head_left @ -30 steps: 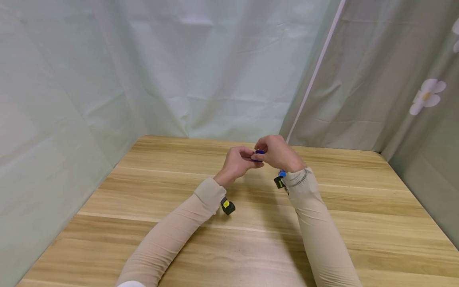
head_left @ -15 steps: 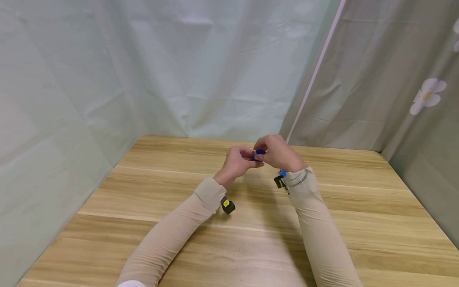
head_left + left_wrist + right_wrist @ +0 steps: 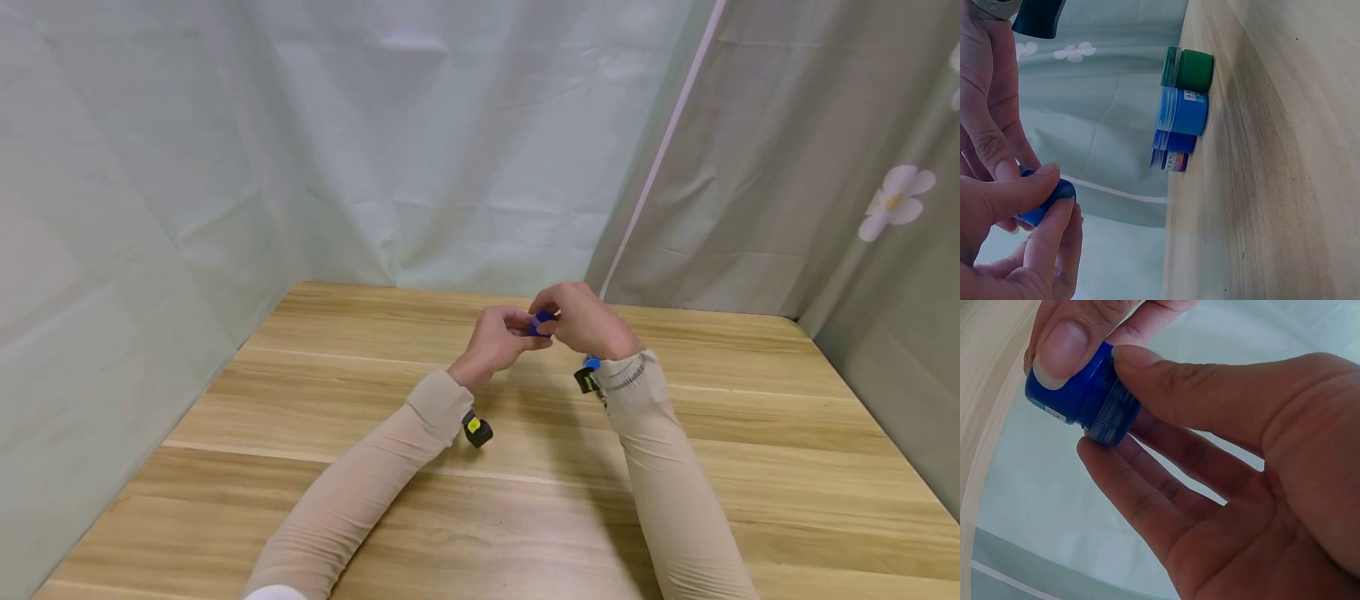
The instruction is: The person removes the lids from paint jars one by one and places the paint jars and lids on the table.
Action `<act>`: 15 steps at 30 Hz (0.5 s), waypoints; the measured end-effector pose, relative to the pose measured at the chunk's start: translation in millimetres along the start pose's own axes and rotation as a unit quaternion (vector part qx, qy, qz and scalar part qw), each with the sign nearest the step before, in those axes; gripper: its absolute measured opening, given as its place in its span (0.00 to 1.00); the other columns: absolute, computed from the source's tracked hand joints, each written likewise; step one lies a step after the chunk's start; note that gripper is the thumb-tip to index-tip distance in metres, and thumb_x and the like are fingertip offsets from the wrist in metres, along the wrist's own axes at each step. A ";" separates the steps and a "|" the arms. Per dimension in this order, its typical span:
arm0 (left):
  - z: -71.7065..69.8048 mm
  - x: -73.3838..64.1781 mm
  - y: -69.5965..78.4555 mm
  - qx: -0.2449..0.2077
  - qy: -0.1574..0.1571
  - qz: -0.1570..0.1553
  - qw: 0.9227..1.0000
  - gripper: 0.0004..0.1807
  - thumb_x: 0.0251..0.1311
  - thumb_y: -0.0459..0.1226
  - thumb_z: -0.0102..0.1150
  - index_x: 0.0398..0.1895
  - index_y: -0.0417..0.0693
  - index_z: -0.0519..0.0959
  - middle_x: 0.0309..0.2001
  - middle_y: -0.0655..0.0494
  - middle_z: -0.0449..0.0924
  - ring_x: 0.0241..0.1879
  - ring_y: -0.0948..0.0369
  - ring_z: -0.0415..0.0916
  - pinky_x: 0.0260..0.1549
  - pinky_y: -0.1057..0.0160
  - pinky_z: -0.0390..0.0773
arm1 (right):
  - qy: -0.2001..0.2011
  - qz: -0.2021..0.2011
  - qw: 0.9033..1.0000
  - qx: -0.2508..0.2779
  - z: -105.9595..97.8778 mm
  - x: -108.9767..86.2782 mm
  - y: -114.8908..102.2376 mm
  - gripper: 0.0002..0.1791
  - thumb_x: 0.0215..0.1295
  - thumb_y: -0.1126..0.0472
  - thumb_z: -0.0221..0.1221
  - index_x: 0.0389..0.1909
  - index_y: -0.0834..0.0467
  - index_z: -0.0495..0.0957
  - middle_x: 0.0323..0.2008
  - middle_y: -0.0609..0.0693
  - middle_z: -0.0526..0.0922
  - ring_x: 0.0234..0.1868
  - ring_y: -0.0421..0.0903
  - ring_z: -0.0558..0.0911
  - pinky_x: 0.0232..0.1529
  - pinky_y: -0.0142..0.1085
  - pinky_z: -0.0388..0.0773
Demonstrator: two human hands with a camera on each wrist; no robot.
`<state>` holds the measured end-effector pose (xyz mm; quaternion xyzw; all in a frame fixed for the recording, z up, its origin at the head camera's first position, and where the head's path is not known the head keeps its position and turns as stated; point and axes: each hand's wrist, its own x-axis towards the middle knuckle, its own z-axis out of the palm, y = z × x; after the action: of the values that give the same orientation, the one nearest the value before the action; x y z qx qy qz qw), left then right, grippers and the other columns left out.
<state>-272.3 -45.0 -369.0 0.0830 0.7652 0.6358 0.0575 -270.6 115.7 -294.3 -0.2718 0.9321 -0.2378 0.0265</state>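
Note:
Above the far part of the table, both hands meet at a small blue jar (image 3: 1063, 400) with a see-through lid (image 3: 1111, 415). My left hand (image 3: 495, 343) holds the jar's body between thumb and fingers. From the other side, my right hand (image 3: 583, 321) pinches the lid between thumb and fingertips. The lid sits on the jar, which lies tilted in the right wrist view. Fingers cover much of the jar (image 3: 1047, 203) in the left wrist view.
Several lidded jars stand in a row on the wooden table (image 3: 337, 483): a green jar (image 3: 1196, 70), a lighter blue jar (image 3: 1190, 112) and darker blue ones (image 3: 1180, 141). Curtains (image 3: 480, 150) hang behind the table and along its sides.
The right hand's fingers have shifted slightly left at the lid, and a little more of the blue jar shows between the hands. The left hand has stayed nearly still.

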 end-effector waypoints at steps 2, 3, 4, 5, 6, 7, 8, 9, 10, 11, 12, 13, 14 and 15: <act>0.3 -0.5 0.5 0.004 -0.003 0.001 1.000 0.13 0.57 0.35 0.75 0.46 0.44 0.86 0.46 0.50 0.90 0.46 0.58 0.88 0.51 0.57 0.85 | -0.001 -0.002 1.000 -0.001 -0.3 -0.3 0.0 0.12 0.68 0.71 0.62 0.51 0.62 0.85 0.47 0.57 0.88 0.50 0.53 0.87 0.51 0.45 0.85; 0.5 -0.6 0.4 0.009 -0.004 0.002 1.000 0.13 0.58 0.36 0.74 0.46 0.44 0.87 0.46 0.50 0.89 0.46 0.58 0.88 0.51 0.57 0.85 | 0.000 -0.003 1.000 -0.001 -0.2 -0.3 0.4 0.12 0.68 0.72 0.62 0.51 0.62 0.85 0.47 0.57 0.88 0.50 0.53 0.87 0.51 0.45 0.85; 0.6 -0.9 0.7 0.013 -0.006 0.003 1.000 0.13 0.58 0.36 0.74 0.46 0.45 0.87 0.46 0.50 0.89 0.47 0.58 0.88 0.51 0.58 0.85 | -0.001 -0.004 1.000 -0.002 -0.2 -0.3 0.9 0.12 0.68 0.72 0.62 0.51 0.62 0.85 0.47 0.58 0.88 0.50 0.53 0.87 0.51 0.46 0.85; 0.8 -1.2 0.9 0.016 -0.007 0.004 1.000 0.13 0.58 0.36 0.74 0.46 0.45 0.87 0.46 0.50 0.89 0.47 0.58 0.87 0.51 0.58 0.85 | 0.000 -0.004 1.000 -0.002 -0.3 -0.4 0.9 0.13 0.68 0.72 0.61 0.51 0.63 0.85 0.48 0.58 0.88 0.50 0.53 0.87 0.51 0.46 0.85; 1.0 -1.4 1.2 0.020 -0.009 0.004 1.000 0.13 0.59 0.37 0.74 0.46 0.45 0.86 0.47 0.51 0.89 0.47 0.58 0.87 0.50 0.58 0.85 | 0.000 -0.003 1.000 -0.002 -0.3 -0.2 1.2 0.12 0.68 0.72 0.62 0.51 0.62 0.85 0.48 0.58 0.88 0.50 0.53 0.87 0.51 0.46 0.85; 1.1 -1.5 1.2 0.023 -0.010 0.004 1.000 0.13 0.59 0.37 0.73 0.46 0.45 0.86 0.47 0.51 0.89 0.47 0.59 0.87 0.50 0.59 0.85 | 0.000 -0.002 1.000 -0.002 -0.3 0.0 1.4 0.12 0.68 0.72 0.62 0.51 0.62 0.85 0.48 0.57 0.88 0.51 0.53 0.86 0.51 0.46 0.85; 1.3 -1.4 1.2 0.026 -0.012 0.004 1.000 0.12 0.60 0.37 0.73 0.46 0.45 0.86 0.47 0.51 0.89 0.47 0.59 0.87 0.50 0.60 0.84 | 0.000 -0.002 1.000 -0.002 -0.2 0.2 1.7 0.12 0.68 0.72 0.62 0.51 0.62 0.85 0.48 0.57 0.88 0.51 0.53 0.86 0.51 0.45 0.85; 1.4 -1.4 1.2 0.027 -0.014 0.004 1.000 0.12 0.60 0.37 0.72 0.47 0.45 0.86 0.47 0.51 0.89 0.48 0.59 0.87 0.50 0.60 0.84 | 0.000 -0.002 1.000 -0.003 0.0 0.4 2.1 0.12 0.68 0.72 0.62 0.51 0.62 0.85 0.48 0.57 0.88 0.51 0.53 0.87 0.51 0.45 0.85; 1.5 -1.4 1.3 0.027 -0.017 0.002 0.999 0.12 0.61 0.37 0.72 0.47 0.45 0.86 0.47 0.51 0.89 0.48 0.59 0.87 0.51 0.59 0.84 | 0.000 -0.002 1.000 -0.003 0.0 0.4 2.2 0.12 0.68 0.72 0.62 0.51 0.62 0.85 0.48 0.57 0.88 0.50 0.53 0.87 0.51 0.45 0.85; 1.6 -1.3 1.2 0.026 -0.020 0.002 0.999 0.12 0.61 0.37 0.72 0.47 0.46 0.86 0.48 0.51 0.89 0.49 0.58 0.86 0.51 0.59 0.84 | 0.001 -0.002 1.000 -0.004 0.0 0.4 2.2 0.12 0.68 0.72 0.62 0.51 0.62 0.85 0.48 0.57 0.88 0.50 0.53 0.87 0.51 0.45 0.85; 1.5 -1.2 1.1 0.025 -0.023 0.001 0.999 0.12 0.62 0.37 0.71 0.47 0.46 0.86 0.48 0.52 0.88 0.49 0.58 0.86 0.52 0.57 0.84 | 0.001 -0.002 1.000 -0.005 0.1 0.5 2.5 0.12 0.68 0.72 0.62 0.51 0.62 0.85 0.47 0.57 0.88 0.50 0.53 0.87 0.51 0.45 0.85; 1.4 -1.1 0.9 0.024 -0.027 0.000 0.999 0.12 0.62 0.37 0.71 0.48 0.46 0.86 0.49 0.52 0.88 0.50 0.58 0.86 0.54 0.55 0.83 | 0.001 -0.002 1.000 -0.005 0.1 0.3 2.5 0.12 0.68 0.72 0.62 0.51 0.62 0.85 0.47 0.57 0.88 0.50 0.53 0.87 0.51 0.45 0.85; 1.3 -1.2 0.7 0.023 -0.030 -0.001 0.999 0.12 0.63 0.37 0.71 0.48 0.47 0.86 0.49 0.52 0.88 0.50 0.58 0.86 0.55 0.54 0.83 | 0.001 -0.002 1.000 -0.006 0.1 0.1 2.4 0.12 0.68 0.72 0.62 0.51 0.62 0.85 0.47 0.57 0.88 0.50 0.52 0.87 0.51 0.45 0.85; 1.2 -1.0 0.3 0.021 -0.033 -0.002 0.999 0.12 0.63 0.37 0.70 0.49 0.47 0.85 0.50 0.52 0.88 0.51 0.58 0.86 0.56 0.54 0.83 | 0.001 -0.001 1.000 -0.007 0.0 -0.2 2.3 0.12 0.68 0.72 0.62 0.51 0.62 0.85 0.47 0.57 0.88 0.50 0.52 0.87 0.51 0.45 0.85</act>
<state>-271.1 -44.0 -369.0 0.1036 0.7765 0.6161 0.0817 -271.6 117.5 -295.4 -0.2729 0.9334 -0.2317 0.0235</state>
